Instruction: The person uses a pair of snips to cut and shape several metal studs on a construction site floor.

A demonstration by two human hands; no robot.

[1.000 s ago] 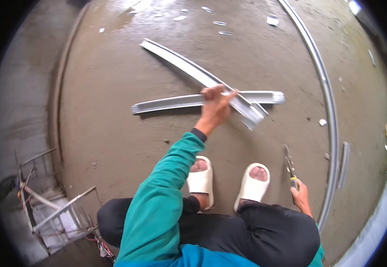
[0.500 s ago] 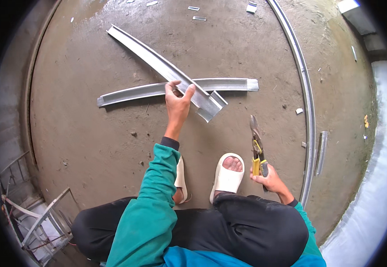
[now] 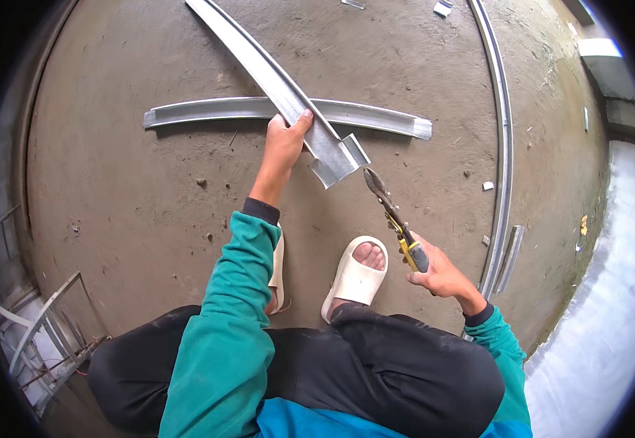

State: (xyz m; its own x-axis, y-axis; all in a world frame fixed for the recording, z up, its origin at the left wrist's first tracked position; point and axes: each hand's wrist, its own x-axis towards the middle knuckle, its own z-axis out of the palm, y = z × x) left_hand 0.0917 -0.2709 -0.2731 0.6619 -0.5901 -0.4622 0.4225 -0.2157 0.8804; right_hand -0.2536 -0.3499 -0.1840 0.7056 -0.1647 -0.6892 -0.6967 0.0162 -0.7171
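Note:
My left hand grips a galvanized metal channel near its lower right end, where cut flaps stand out and splay. The channel lies diagonally over a second metal channel that runs crosswise on the concrete floor. In my right hand are tin snips with yellow and dark handles, pointing up and left, their jaws just below the flap end of the diagonal channel. My feet in cream slides are beneath my squatting legs.
A long metal track runs along the right, with a short offcut beside it. Small scraps lie scattered. A metal frame stands at lower left. A pale strip of surface borders the floor at right.
My right hand has raised the snips up and left, toward the channel's cut end. My left hand still grips the diagonal channel, which has shifted slightly; the view has moved too.

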